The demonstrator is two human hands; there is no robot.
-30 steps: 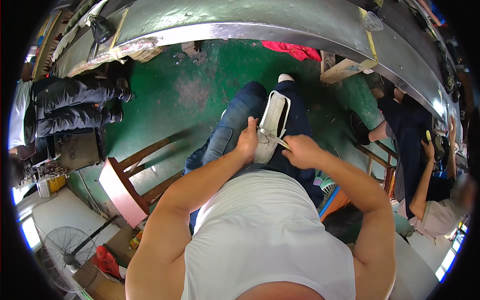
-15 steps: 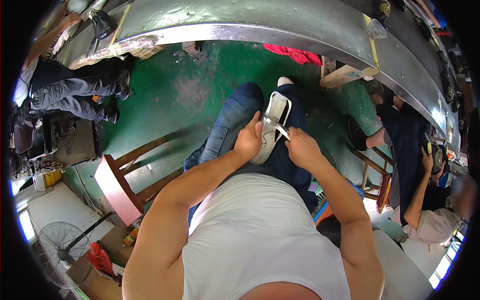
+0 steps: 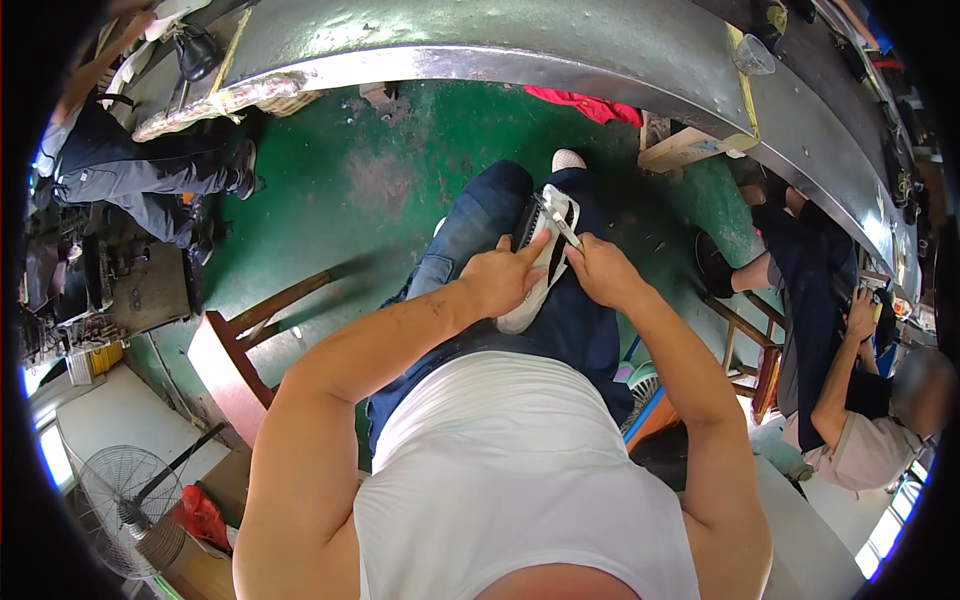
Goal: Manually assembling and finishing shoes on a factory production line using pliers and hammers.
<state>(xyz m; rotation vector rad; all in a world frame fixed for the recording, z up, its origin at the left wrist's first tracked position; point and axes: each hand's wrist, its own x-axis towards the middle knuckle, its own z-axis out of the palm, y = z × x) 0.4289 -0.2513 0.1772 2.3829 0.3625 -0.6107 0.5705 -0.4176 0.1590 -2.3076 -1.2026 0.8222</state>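
Observation:
A white shoe upper, with a dark strip along one side, lies lengthwise across my thighs with its open underside facing up. My left hand grips it around the middle, with the index finger stretched along its edge. In my right hand is a shiny metal tool that looks like pliers. The tool's head touches the far end of the upper; my fingers cover most of the handle.
A long metal-topped bench curves across the far side. A wooden stool stands at my left, with a fan behind it. A co-worker sits at right, and another person's legs show at left. Red cloth lies under the bench.
The pliers have moved from the middle of the upper toward its far end. My left hand has shifted, its index finger now reaching forward, and the upper has turned slightly.

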